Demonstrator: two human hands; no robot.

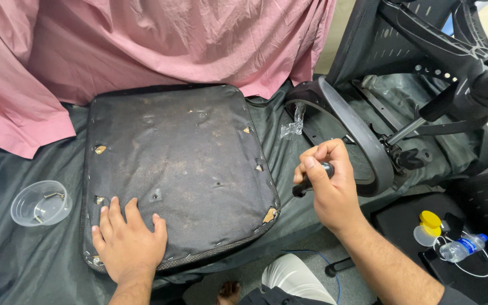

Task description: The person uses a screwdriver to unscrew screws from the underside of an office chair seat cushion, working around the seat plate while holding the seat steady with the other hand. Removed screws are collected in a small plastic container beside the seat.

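Your left hand [128,240] and right hand [329,189] were bare: no gloves, rings or watch visible. Both forearms were uncovered; only at the near right edge a dark sleeve cuff showed on your right arm. Below, your light trouser knee and one bare foot showed.

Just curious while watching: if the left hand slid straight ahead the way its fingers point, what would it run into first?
The left hand lies flat on the upturned seat cushion, so it would first cross more of that dark underside, probably passing a small mounting hole, before reaching the pink cloth at the far edge.
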